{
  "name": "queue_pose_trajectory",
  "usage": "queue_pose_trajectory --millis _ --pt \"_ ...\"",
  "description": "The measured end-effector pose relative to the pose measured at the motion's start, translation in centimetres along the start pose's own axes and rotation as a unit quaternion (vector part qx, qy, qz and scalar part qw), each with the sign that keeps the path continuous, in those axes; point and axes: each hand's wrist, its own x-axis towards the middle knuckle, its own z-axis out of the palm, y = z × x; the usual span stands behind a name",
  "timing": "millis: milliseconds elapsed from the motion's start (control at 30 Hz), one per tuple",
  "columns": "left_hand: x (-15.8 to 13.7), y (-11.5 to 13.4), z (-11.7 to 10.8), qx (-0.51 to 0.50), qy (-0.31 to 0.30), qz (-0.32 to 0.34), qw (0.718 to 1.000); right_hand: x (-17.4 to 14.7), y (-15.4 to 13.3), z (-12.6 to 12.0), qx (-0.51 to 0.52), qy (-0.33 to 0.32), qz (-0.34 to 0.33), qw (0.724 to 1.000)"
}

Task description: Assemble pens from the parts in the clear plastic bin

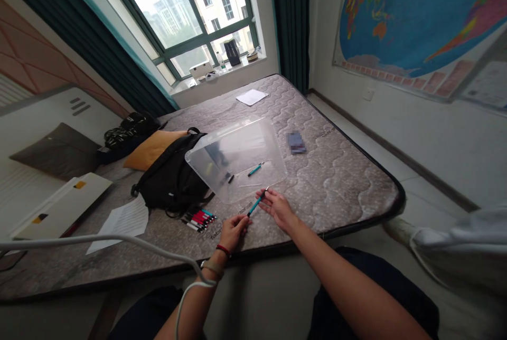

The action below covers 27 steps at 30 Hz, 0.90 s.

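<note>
My left hand (pixel 233 230) pinches the lower end of a teal pen (pixel 255 206), which slants up to the right. At the pen's dark upper end, with its pointed tip, the fingers of my right hand (pixel 277 208) are closed round it. Just beyond is a clear plastic bin (pixel 273 142). In it lie another teal pen part (pixel 255 169), a short black piece (pixel 231 178) and a thin white stick (pixel 250 186). Left of my hands, several pens (pixel 200 218) in red, white, black and teal lie side by side on the mattress (pixel 328 187).
A black backpack (pixel 170 181) leans beside the bin, near a yellow pillow (pixel 152 147). Printed paper (pixel 122 224) lies at left, with a white sheet (pixel 252 97) farther back. A blurred dark item (pixel 296 142) sits right of the bin. A grey cable (pixel 158 249) crosses my left forearm.
</note>
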Motion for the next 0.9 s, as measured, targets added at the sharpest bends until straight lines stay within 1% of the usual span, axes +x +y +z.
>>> queue_pose_trajectory --millis 167,300,367,500,600,667,800,833,900 --pt "0.0 0.1 -0.1 -0.008 -0.006 0.008 1.000 0.3 0.2 0.2 -0.113 0.068 -0.050 0.990" --pt "0.3 -0.3 -0.3 -0.026 -0.004 0.006 1.000 0.4 -0.1 0.0 -0.170 0.088 -0.054 0.980" --pt "0.5 -0.6 -0.4 -0.030 -0.002 0.006 1.000 0.1 -0.3 -0.2 -0.162 0.077 -0.039 0.983" --pt "0.6 -0.8 -0.6 -0.030 -0.010 0.009 0.999 -0.5 -0.6 -0.4 -0.065 0.015 -0.003 0.998" --pt "0.4 -0.7 -0.6 -0.032 -0.014 0.015 0.999 -0.5 -0.6 -0.1 -0.038 -0.012 -0.007 0.999" --pt "0.3 -0.5 -0.7 -0.033 -0.017 0.019 0.999 -0.3 -0.5 0.1 -0.058 0.003 -0.020 0.998" --pt "0.3 -0.5 -0.8 -0.032 -0.011 0.022 0.999 0.1 -0.3 0.5 -0.102 0.068 -0.037 0.992" --pt "0.3 -0.5 -0.8 -0.031 -0.009 0.021 0.999 0.1 -0.3 0.5 -0.100 0.073 -0.036 0.992" --pt "0.4 -0.5 -0.8 -0.035 -0.005 0.020 0.999 0.1 -0.3 0.6 -0.075 0.056 -0.028 0.995"
